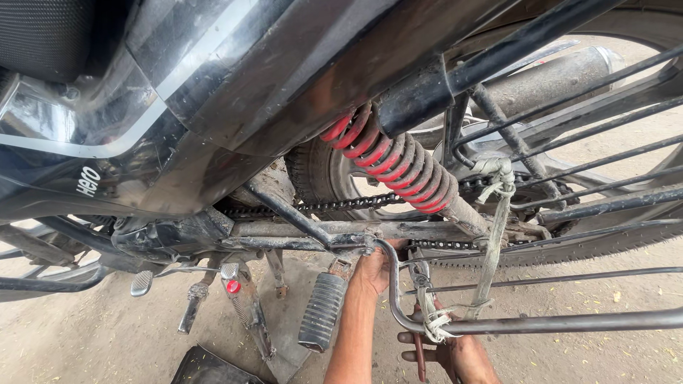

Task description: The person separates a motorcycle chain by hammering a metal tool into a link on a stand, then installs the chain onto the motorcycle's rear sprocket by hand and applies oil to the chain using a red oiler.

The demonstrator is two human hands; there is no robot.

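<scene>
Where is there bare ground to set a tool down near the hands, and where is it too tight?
Bare ground lies left of the footpeg, below the kick lever. More shows beneath the carrier rod at right. Crowded around the left hand, right hand, chain and swingarm.

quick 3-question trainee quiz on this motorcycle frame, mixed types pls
1. True or false: the coil spring on the rear shock is red.
2. Multiple choice: the left hand reaches up to: A) the exhaust pipe B) the swingarm beside the ribbed footpeg C) the seat.
3. Fill in: a dirty ____ is knotted around the metal guard bars near the right hand.

Key: 1 true; 2 B; 3 cord.
</scene>
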